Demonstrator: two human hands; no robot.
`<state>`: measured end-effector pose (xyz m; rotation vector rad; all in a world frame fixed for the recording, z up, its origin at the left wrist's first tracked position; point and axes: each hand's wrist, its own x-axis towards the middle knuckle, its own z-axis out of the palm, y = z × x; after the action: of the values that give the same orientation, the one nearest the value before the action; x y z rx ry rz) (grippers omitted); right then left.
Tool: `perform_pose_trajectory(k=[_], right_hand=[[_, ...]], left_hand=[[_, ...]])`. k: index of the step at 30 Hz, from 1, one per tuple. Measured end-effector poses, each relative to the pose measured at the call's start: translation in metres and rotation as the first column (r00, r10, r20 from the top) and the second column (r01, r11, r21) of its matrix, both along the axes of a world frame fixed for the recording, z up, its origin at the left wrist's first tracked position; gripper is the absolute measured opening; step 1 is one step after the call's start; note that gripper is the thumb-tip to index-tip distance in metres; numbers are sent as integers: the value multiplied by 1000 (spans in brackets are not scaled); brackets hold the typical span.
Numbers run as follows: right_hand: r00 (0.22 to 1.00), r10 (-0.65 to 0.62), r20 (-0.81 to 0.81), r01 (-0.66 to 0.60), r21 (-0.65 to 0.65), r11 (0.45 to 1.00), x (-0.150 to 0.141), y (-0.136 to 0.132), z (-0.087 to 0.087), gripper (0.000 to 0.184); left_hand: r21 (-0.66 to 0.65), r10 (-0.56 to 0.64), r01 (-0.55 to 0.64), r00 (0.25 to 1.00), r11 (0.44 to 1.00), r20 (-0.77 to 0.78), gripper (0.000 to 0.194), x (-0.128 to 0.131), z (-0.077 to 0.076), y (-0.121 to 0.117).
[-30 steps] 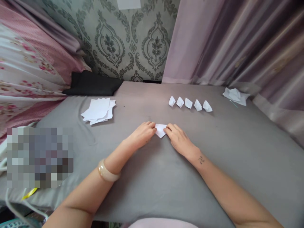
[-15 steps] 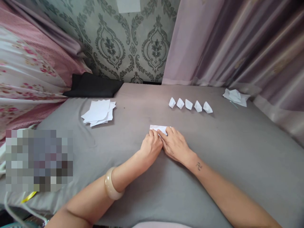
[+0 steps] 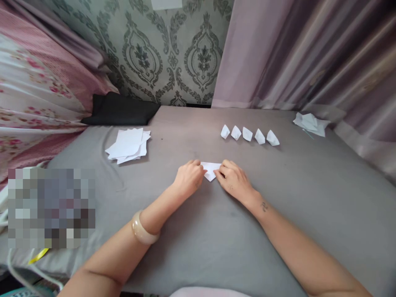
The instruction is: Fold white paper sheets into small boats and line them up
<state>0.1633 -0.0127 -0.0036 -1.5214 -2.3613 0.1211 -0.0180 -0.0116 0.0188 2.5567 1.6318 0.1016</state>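
Observation:
A folded sheet of white paper [image 3: 210, 170] lies on the grey cloth in front of me, its lower edge coming to a point toward me. My left hand [image 3: 189, 176] pinches the paper's left side between thumb and curled fingers. On the right side, my right hand [image 3: 232, 177] grips the other end the same way. The paper's two ends are hidden under my fingers. Beyond my hands, several small folded white paper shapes [image 3: 247, 134] stand in a row.
A stack of white paper sheets [image 3: 129, 144] lies at the left. More white paper [image 3: 311, 123] rests at the far right, a thin stick beside it. A black folded cloth [image 3: 122, 109] sits at the back left. Curtains [image 3: 256, 53] hang at the back right.
My hands have moved apart from being close together over the paper, one now at each side of it. The paper's pointed lower part has come into view between them.

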Motion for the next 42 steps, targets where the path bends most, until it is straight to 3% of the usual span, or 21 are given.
perform_pose_trajectory(k=[3, 5, 7, 9, 11, 15, 21, 25, 27, 30, 33, 36, 39, 42], right_hand=[[995, -1, -96, -5, -63, 998, 4, 8, -4, 20], [985, -16, -169, 0, -100, 995, 7, 13, -7, 13], [974, -30, -223, 4, -114, 993, 9, 17, -11, 7], [967, -24, -254, -3, -107, 994, 11, 20, -15, 23], [963, 0, -271, -29, -105, 994, 13, 22, -18, 37], [955, 25, -296, -72, -146, 987, 13, 24, -18, 44], [928, -42, -370, -50, -235, 971, 13, 23, -9, 46], [880, -105, -462, -77, -358, 931, 17, 26, -4, 32], [842, -118, -526, -140, -425, 894, 21, 28, -2, 26], [793, -127, -596, -221, -476, 851, 25, 29, 3, 22], [811, -47, -583, -235, -399, 886, 28, 28, 12, 16], [866, 134, -482, -240, -166, 956, 30, 27, 22, 11], [935, 259, -240, -226, 156, 962, 30, 24, 26, 17], [969, 246, 0, -230, 354, 907, 28, 21, 23, 28]], left_hand=[[4, 55, -56, 981, 998, 186, 30, -9, -15, 14], [-24, 111, -109, 941, 994, 319, 17, -14, -26, 20], [-16, 157, -165, 893, 986, 422, 19, -16, -33, 25], [-26, 162, -170, 868, 985, 470, 26, -17, -36, 28], [-76, 166, -147, 862, 986, 478, 20, -16, -34, 31], [-178, 212, -140, 838, 974, 502, 9, -15, -28, 35], [-322, 230, 4, 693, 947, 683, 13, -20, -22, 35], [-351, 227, 116, 570, 929, 790, 19, -22, -18, 32], [-356, 216, 150, 563, 922, 798, 21, -24, -16, 32], [-362, 154, 231, 613, 903, 775, 26, -27, -15, 33], [-272, 33, 243, 685, 931, 728, 23, -28, -13, 33], [41, -189, 215, 735, 976, 652, 18, -26, -9, 31], [367, -386, 219, 785, 904, 484, 20, -24, -9, 29], [496, -441, 271, 858, 825, 265, 24, -22, -13, 26]])
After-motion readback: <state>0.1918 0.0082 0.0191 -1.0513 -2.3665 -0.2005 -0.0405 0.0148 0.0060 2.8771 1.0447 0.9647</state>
